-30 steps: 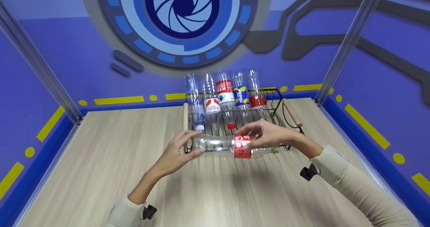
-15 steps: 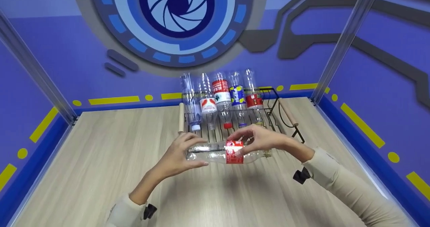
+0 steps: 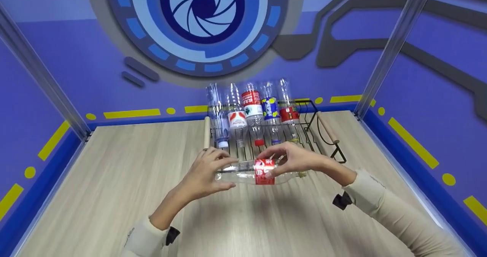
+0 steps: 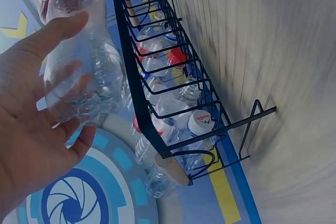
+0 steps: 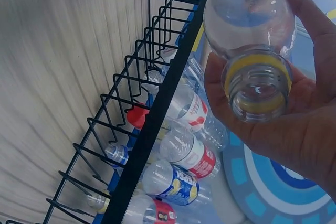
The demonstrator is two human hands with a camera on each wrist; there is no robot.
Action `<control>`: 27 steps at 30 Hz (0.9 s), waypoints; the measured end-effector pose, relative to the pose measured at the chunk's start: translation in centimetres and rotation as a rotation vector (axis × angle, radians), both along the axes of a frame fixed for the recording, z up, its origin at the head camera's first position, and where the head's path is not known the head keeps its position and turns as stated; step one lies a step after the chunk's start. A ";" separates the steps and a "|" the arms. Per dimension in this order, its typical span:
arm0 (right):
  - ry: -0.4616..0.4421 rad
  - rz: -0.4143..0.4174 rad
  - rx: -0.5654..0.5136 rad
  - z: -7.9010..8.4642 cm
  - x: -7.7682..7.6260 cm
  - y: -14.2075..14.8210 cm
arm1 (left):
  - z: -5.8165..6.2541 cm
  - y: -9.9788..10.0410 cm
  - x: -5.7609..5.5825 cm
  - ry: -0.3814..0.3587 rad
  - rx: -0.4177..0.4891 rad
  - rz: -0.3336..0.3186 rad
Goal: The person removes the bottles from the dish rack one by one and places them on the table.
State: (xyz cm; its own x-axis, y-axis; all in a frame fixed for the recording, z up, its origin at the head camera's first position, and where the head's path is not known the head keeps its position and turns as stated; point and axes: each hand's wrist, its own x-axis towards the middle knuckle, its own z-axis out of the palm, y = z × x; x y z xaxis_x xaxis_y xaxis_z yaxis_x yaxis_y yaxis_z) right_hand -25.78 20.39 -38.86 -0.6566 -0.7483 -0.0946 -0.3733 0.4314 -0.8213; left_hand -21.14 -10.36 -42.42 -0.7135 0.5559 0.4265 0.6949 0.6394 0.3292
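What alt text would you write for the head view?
A person's right hand grips a clear, red-labelled plastic bottle sideways, the left hand around its base. Behind it, five plastic bottles sit in a black wire rack.

The right hand (image 3: 291, 160) pinches a clear, red-labelled bottle (image 3: 243, 178) held sideways above the table (image 3: 129, 181), the left hand (image 3: 205, 175) curves around its base, and five more bottles (image 3: 251, 104) lie in a wire rack (image 3: 314, 107) beyond.
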 end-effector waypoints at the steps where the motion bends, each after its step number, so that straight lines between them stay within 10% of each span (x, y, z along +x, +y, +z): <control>1: -0.003 0.001 -0.004 0.1 -0.1 0.1 | 0.1 -0.1 0.0 0.003 0.002 0.005; 15: 0.062 -0.121 -0.063 1.5 -1.4 3.9 | 0.6 -3.2 -0.4 0.019 0.064 0.098; 27: -0.019 -0.305 -0.093 0.8 -3.1 7.9 | -0.9 -7.8 -3.6 -0.228 0.530 0.352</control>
State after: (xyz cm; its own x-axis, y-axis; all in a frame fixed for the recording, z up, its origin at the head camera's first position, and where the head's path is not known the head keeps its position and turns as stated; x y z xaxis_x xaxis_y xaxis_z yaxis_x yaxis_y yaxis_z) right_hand -28.86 28.25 -38.06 -0.8506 -0.5235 -0.0491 -0.2230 0.4438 -0.8679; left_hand -24.74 -18.12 -43.36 -0.9185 0.0308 0.3942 0.3501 0.5268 0.7745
